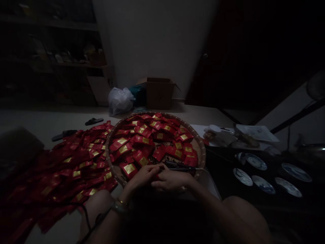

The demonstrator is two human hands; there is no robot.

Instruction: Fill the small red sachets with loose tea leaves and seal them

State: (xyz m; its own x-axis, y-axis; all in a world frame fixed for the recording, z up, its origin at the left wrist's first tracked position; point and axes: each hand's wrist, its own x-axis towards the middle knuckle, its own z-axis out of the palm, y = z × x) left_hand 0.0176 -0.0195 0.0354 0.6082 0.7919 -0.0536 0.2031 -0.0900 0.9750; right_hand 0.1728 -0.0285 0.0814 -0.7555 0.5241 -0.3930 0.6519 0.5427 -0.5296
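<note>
My left hand (143, 177) and my right hand (172, 179) meet at the near rim of a round woven tray (200, 145). Their fingers are closed around a red packet (156, 177), of which only a sliver shows between them. Many shiny red packets with gold labels (145, 139) fill the tray, with dark loose bits (159, 149) scattered among them. Just beyond my right hand lies a dark, slim tool (180, 166) with a pale cord. Dim light hides the fingertips.
A large heap of red packets (86, 166) covers the floor at left, near dark slippers (93, 121). At right, patterned dishes (264, 184) sit on a dark surface. A white plastic bag (120, 100) and an open cardboard box (159, 93) stand by the wall.
</note>
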